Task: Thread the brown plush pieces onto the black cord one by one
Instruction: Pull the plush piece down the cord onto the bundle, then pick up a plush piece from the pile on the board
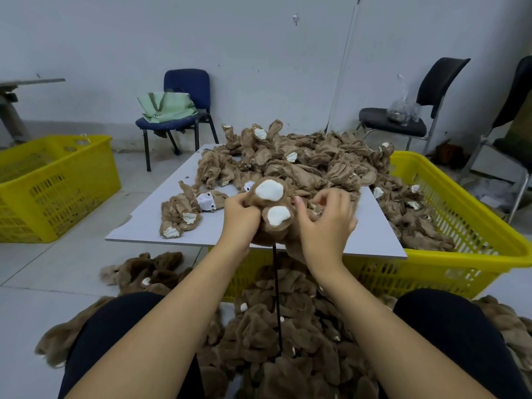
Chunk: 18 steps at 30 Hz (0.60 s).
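Both my hands hold one brown plush piece (273,205) with two white paw pads over the near edge of the grey board (149,223). My left hand (240,216) grips its left side. My right hand (325,218) pinches its right side with curled fingers. A black cord (277,298) hangs straight down from under the piece to a heap of threaded brown plush pieces (282,341) on the floor between my knees. A large pile of loose brown plush pieces (288,159) covers the far part of the board.
A yellow crate (460,226) under and right of the board holds more plush. A second yellow crate (57,188) stands at the left. A blue chair (187,110) with a green bag and a black chair (417,116) stand by the wall.
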Motion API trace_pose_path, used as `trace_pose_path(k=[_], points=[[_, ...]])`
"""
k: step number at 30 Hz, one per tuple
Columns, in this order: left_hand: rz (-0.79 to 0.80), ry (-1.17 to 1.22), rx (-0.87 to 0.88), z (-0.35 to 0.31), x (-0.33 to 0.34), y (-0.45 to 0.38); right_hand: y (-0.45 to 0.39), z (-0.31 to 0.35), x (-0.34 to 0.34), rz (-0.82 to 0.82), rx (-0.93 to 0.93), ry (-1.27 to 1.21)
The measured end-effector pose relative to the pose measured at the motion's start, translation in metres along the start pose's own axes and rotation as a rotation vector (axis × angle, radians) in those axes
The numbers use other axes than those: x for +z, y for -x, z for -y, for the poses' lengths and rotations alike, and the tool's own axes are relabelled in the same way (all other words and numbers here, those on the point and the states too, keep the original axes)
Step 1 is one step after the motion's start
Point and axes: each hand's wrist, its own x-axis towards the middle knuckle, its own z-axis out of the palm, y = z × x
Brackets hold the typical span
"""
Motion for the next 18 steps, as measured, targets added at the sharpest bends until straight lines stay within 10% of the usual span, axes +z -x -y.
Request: trace_pose_path(k=[8, 15, 18], points=[[-0.05, 0.381, 0.068, 0.005, 0.01, 0.019, 0.004, 0.011, 0.004, 0.409, 0.275, -0.206], [0.262, 0.077, 0.365, 0.005, 0.008, 0.028, -0.034, -0.004, -0.018, 0.877, 0.817, -0.819], [0.371, -0.093, 0.363, 0.007, 0.007, 0.029, -0.032, -0.002, -0.012, 0.797, 0.9, -0.944]])
